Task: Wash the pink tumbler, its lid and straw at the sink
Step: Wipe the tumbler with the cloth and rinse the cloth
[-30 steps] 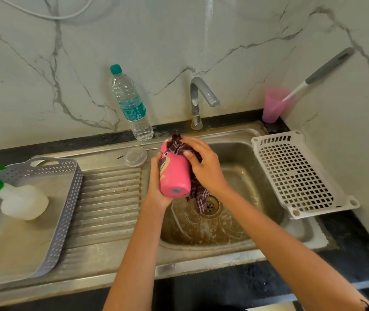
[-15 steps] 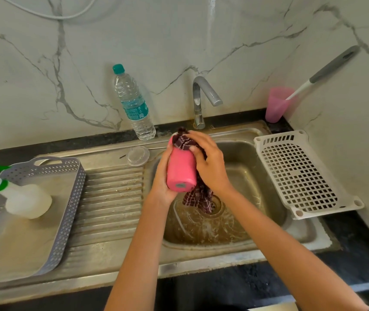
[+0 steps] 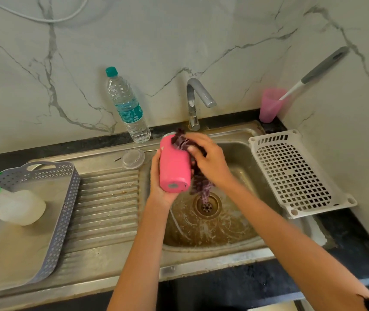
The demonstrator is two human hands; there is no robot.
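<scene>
Our left grip curls round the tumbler above the sink; our right grip pinches a cloth against its rim. The lid lies just left of the left grip. A hard rub could twist the tumbler loose — dropping it.

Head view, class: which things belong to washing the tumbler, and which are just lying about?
In use: pink tumbler, dark checked cloth, clear round lid, steel sink.
Lying about: clear plastic bottle, grey perforated tray, white spray bottle, white perforated basket, pink plastic cup.
</scene>
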